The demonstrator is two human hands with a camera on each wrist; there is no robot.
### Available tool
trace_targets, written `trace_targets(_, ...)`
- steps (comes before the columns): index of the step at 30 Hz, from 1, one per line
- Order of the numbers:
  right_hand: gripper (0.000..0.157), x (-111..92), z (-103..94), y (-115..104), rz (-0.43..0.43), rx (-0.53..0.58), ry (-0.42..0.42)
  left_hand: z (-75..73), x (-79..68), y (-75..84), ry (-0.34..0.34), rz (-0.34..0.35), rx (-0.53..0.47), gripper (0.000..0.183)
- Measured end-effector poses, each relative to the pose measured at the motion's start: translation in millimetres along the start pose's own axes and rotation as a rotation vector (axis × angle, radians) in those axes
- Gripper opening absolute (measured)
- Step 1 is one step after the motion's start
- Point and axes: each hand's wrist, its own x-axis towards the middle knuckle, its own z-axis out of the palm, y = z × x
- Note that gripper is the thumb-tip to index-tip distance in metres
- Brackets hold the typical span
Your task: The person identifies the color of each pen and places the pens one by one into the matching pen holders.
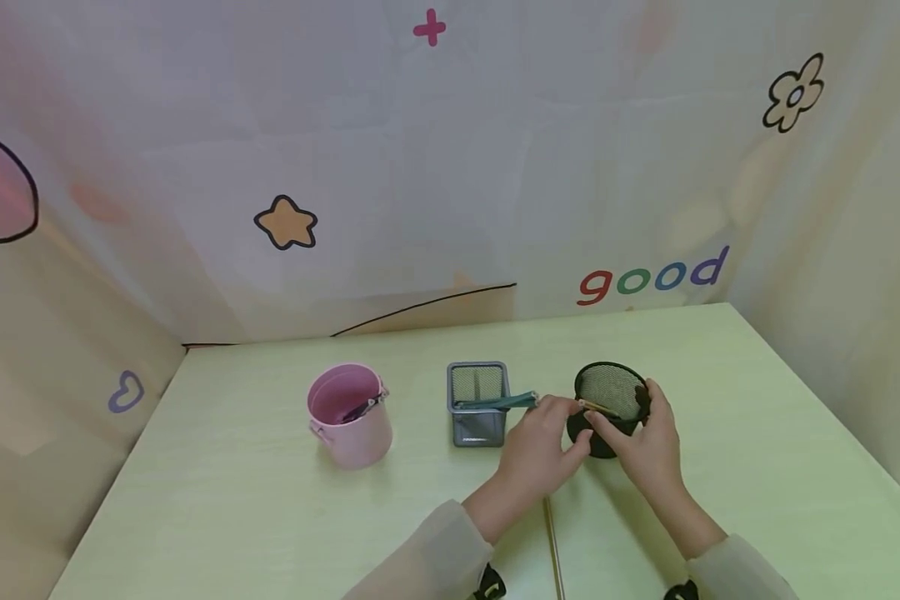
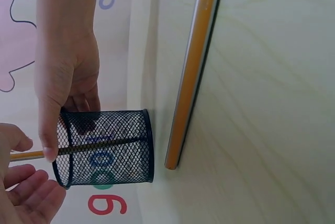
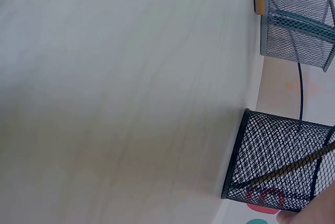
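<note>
A black mesh pen cup stands on the table at the right, held at its rim by my right hand. That hand's fingers wrap the cup's far side, and its thumb lies across the rim against a pencil. The pencil leans inside the cup with its upper end sticking out. My left hand is beside the cup, an index finger at the pencil's upper end, thumb apart from it. In the left wrist view, loosely bent left fingers flank the pencil.
Another pencil lies on the table below my left hand. Left of the cup stands a grey mesh holder with green pencils leaning out. Farther left is a pink bucket with a dark object inside.
</note>
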Motion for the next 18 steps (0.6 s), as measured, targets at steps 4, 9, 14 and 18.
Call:
trace_targets(4, 0.092, 0.7, 1.1, 1.3, 0.003, -0.003, 0.003, -4.4, -4.8, -2.3, -0.002, 0.053, 0.029, 0.024)
trace_targets(9, 0.094, 1.6, 1.4, 0.8, 0.003, -0.013, 0.003, -9.4, -13.4, -7.6, -0.003, 0.066, 0.012, 0.019)
trace_targets(14, 0.091, 1.3, 1.8, 0.1, -0.012, -0.006, 0.008, -15.7, -25.2, -11.4, -0.003, 0.041, -0.023, 0.017)
trace_targets(18, 0.089, 1.5, 2.6, 1.4, -0.026, 0.004, 0.017, -22.6, -35.3, -12.3, 0.016, 0.004, -0.028, 0.016)
